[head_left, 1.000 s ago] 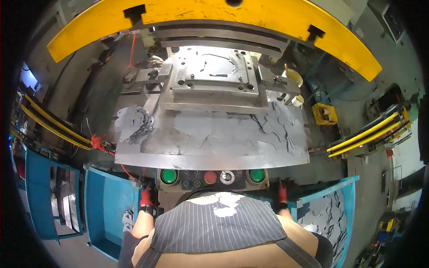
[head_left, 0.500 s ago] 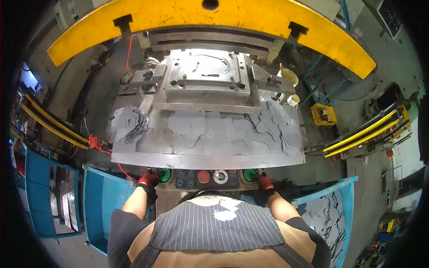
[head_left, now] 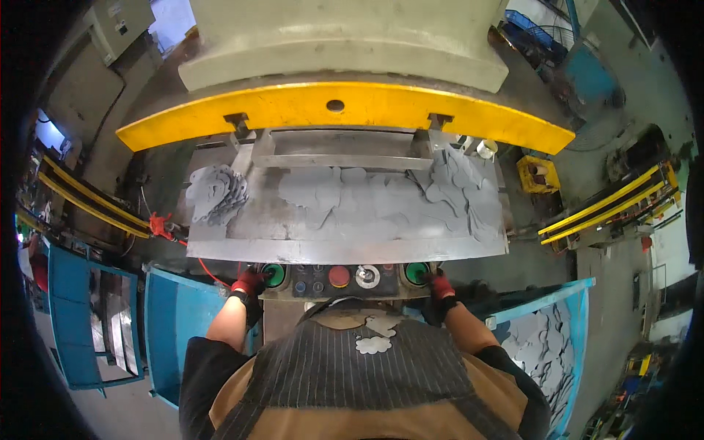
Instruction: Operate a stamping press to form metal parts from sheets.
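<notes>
My left hand [head_left: 250, 281], in a red and black glove, is at the left end of the control panel [head_left: 310, 283]. Its thumb side reaches onto a green push button [head_left: 273, 275] there, the other fingers curled and partly hidden. At the right end, my gloved right hand [head_left: 438, 287] presses a second green push button [head_left: 417, 273] in the same way. Ahead of me, the press's yellow-fronted ram [head_left: 345, 107] is low over the steel die [head_left: 337, 160]. Only the die's front shows beneath it.
Flat grey cut metal pieces [head_left: 315, 196] lie spread over the steel table [head_left: 257, 246], with a stack [head_left: 214, 192] at its left. Blue bins [head_left: 183, 308] flank me; the right one holds grey pieces [head_left: 543, 345]. Yellow guard bars [head_left: 598, 205] stand at both sides.
The yellow-fronted ram has come down over the die, hiding its top plate that showed before. Both hands stay at the green buttons. The whole view has shifted slightly.
</notes>
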`<state>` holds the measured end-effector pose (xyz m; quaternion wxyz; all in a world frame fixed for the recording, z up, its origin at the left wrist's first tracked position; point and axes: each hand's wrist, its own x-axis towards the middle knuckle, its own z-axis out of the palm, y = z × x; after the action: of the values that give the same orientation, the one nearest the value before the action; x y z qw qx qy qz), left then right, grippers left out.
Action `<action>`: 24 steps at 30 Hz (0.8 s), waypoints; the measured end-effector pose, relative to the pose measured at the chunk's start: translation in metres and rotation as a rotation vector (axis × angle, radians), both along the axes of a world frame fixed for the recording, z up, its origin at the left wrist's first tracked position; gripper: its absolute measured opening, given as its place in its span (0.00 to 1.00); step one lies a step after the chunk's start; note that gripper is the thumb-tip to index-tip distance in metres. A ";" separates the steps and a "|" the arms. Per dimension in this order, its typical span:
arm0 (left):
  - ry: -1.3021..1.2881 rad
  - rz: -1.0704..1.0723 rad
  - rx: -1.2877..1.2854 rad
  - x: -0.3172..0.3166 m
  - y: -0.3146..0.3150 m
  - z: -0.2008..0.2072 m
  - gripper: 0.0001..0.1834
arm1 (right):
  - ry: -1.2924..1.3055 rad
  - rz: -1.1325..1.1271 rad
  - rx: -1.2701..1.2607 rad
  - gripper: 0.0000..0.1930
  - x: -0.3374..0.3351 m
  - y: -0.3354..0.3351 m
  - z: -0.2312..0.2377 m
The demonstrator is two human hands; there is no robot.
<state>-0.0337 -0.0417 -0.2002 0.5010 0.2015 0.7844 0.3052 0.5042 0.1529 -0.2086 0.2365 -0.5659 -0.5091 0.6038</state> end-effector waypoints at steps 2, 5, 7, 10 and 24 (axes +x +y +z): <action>-0.051 0.125 0.012 -0.001 -0.005 -0.010 0.14 | -0.056 0.104 0.104 0.20 0.003 -0.003 -0.001; -0.065 0.273 0.101 0.001 -0.025 -0.025 0.16 | -0.093 0.147 0.071 0.26 -0.003 -0.011 0.053; -0.007 0.375 0.198 0.008 -0.052 -0.026 0.12 | -0.296 0.193 -0.035 0.27 0.026 0.004 0.041; -0.350 1.105 0.239 0.055 -0.053 0.053 0.18 | -0.415 -0.110 0.099 0.22 0.060 0.019 0.084; 0.041 0.734 0.662 0.047 -0.035 0.140 0.10 | -1.312 0.018 0.192 0.55 0.071 0.237 0.107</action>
<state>0.0137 -0.0763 -0.0606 0.2539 0.0664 0.6742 0.6903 0.5749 0.3900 -0.1016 -0.0785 -0.7884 -0.6038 0.0879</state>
